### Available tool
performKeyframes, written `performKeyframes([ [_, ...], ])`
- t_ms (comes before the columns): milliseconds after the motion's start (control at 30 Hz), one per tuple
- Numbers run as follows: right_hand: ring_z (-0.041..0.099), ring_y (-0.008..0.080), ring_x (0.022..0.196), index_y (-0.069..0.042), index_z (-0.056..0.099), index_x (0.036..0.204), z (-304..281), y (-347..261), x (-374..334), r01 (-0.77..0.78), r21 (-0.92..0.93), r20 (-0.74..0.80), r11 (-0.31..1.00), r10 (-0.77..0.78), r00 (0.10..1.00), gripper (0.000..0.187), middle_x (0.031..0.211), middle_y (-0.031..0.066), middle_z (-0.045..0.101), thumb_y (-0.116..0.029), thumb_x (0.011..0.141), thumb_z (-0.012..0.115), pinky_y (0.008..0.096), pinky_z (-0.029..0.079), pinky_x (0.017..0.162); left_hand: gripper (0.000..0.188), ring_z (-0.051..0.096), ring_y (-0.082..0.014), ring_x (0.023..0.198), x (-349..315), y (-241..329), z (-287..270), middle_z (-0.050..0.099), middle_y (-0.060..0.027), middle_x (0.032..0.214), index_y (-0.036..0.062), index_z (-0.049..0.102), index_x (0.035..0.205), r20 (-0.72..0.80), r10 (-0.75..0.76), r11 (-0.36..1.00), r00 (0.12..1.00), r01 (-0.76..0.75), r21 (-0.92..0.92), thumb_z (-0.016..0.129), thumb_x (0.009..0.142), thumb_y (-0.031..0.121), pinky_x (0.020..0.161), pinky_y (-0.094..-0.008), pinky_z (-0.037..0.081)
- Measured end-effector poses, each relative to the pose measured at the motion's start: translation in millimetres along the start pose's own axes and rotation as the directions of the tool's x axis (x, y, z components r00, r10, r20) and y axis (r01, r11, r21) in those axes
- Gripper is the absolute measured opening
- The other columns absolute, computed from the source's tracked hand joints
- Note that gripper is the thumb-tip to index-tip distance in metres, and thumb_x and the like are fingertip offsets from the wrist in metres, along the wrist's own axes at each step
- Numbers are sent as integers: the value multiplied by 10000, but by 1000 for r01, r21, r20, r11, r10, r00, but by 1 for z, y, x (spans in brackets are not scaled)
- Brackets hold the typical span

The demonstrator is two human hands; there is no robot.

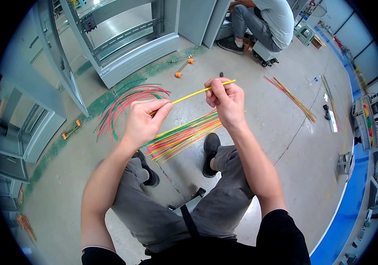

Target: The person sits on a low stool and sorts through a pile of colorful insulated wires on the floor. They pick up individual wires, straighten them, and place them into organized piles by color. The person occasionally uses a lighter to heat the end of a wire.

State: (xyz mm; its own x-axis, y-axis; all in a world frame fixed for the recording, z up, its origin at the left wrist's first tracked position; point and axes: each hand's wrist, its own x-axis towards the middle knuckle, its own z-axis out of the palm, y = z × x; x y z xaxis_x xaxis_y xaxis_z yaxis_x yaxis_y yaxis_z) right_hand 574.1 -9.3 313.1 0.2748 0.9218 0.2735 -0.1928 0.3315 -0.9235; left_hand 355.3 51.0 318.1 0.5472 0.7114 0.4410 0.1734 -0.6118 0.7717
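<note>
A thin yellow wire [192,94] is stretched between my hands, slanting up to the right. My left hand [145,117] pinches its lower end between thumb and fingers. Closed round the wire near its other end is my right hand [227,99], with a short tip sticking out past the fingers. Below my hands, a bundle of straight red, yellow and green wires [184,137] lies on the floor between my feet. Left of my left hand spreads a curved bunch of red and green wires [122,104].
Grey metal cabinets [140,59] stand ahead and left. A co-worker [268,22] sits on a low wheeled stool ahead. More wires [290,99] lie to the right, beside a black-handled tool [326,112]. Orange-ended parts [71,130] lie near the cabinets.
</note>
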Motion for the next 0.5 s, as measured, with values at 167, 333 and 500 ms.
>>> performKeyframes([
  [167, 459, 85, 589, 23, 603, 919, -5, 1, 5, -29, 54, -3, 998, 29, 1000, 288, 727, 39, 554, -247, 978, 523, 234, 388, 526, 131, 542, -149, 540, 7, -3, 4, 604, -114, 635, -25, 678, 868, -5, 8, 1000, 1000, -8, 21, 656, 843, 101, 529, -279, 420],
  [333, 458, 99, 611, 16, 588, 929, -5, 11, 14, -214, 240, 121, 947, 190, 974, 328, 747, 50, 557, -293, 987, 499, 246, 396, 551, 147, 509, -109, 549, 11, -23, 8, 602, -87, 639, -22, 682, 899, -17, 50, 996, 999, -51, -68, 661, 850, 115, 531, -261, 411],
  [500, 415, 88, 581, -6, 565, 873, -38, 2, 31, -93, 260, -67, 961, 114, 991, 326, 699, 36, 520, -295, 994, 478, 230, 349, 513, 164, 476, -63, 570, 13, -15, -10, 580, -36, 639, -31, 684, 906, 94, -113, 975, 989, 128, -179, 663, 858, 124, 523, -242, 390],
])
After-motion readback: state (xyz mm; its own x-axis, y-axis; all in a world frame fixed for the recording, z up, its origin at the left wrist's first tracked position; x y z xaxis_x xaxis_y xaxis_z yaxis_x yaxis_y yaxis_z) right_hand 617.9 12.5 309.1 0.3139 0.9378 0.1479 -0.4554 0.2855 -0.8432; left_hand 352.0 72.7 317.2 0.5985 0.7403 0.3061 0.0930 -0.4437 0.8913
